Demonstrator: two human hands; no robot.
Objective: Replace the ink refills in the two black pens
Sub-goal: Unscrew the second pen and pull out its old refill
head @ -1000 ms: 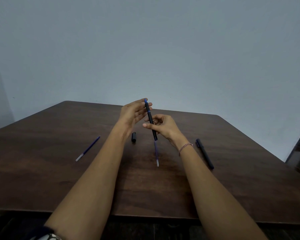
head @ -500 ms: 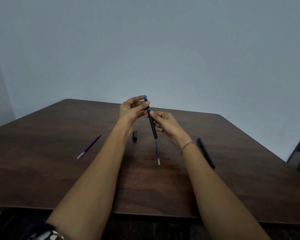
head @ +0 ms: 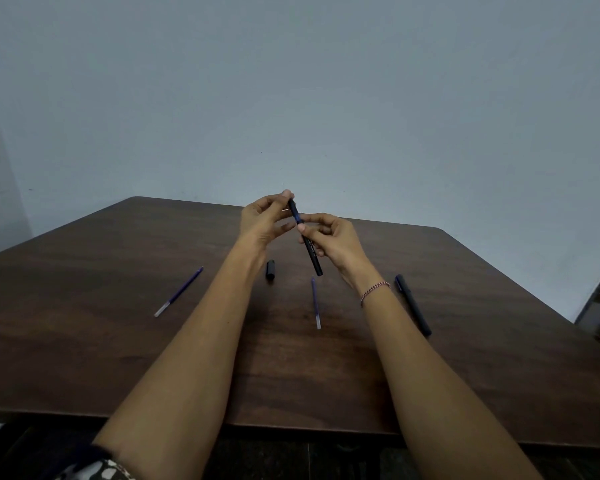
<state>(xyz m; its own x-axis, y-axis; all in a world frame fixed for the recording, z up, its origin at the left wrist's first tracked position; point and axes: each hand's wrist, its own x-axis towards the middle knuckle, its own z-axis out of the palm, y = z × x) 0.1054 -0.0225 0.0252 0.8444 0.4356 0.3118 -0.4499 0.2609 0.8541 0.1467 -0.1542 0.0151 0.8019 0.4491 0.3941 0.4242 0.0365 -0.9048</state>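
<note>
The table (head: 84,341) is of dark brown wood with a visible grain, and its far right corner is rounded. Four things lie directly on it. On the left side lies a blue refill (head: 179,292), slanted, with its clear end pointing toward the near edge. Near the middle lies a short black cap (head: 270,270). To the right of the cap, apart from it, lies a second blue refill (head: 315,303), nearly straight from far to near, its clear end also toward the near edge. Further right, well apart, lies a black pen (head: 413,304), slightly slanted.
</note>
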